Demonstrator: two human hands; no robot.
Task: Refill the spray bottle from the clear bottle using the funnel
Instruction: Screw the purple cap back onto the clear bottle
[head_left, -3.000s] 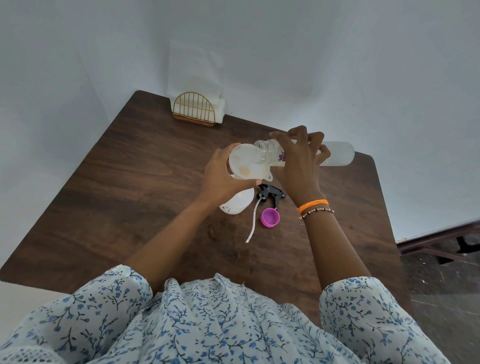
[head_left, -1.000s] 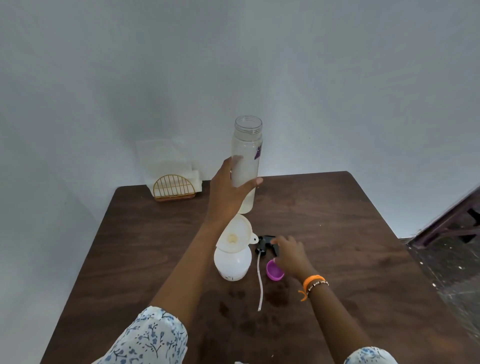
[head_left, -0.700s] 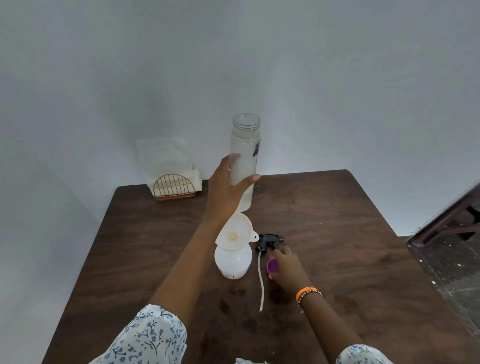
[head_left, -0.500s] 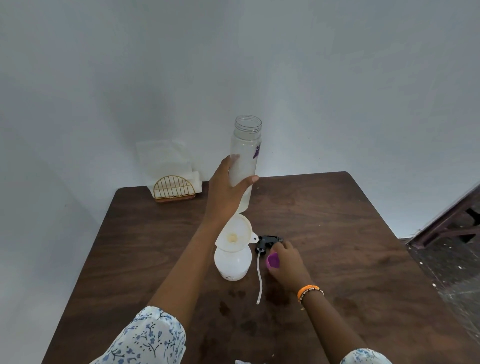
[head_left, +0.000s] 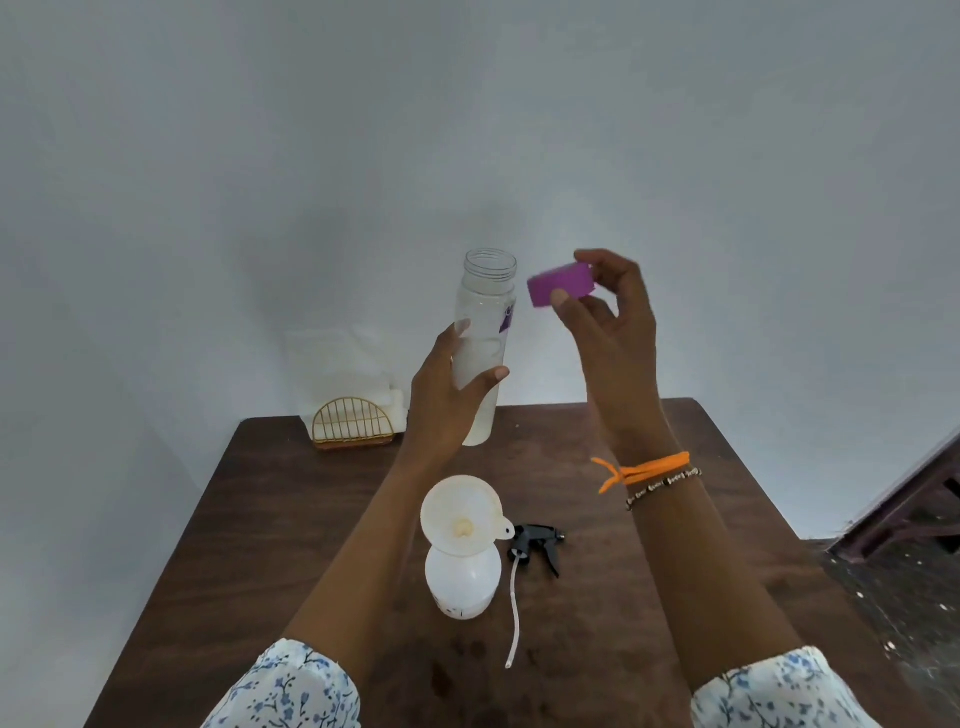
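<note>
The left hand (head_left: 441, 400) grips the clear bottle (head_left: 483, 343) upright above the counter (head_left: 649, 597), while the right hand (head_left: 608, 322) pinches the purple cap (head_left: 560, 285) in its fingers just beside the open neck. Capping well means levelling the cap squarely before turning. The funnel (head_left: 461, 514) sits in the spray bottle (head_left: 462, 582).
</note>
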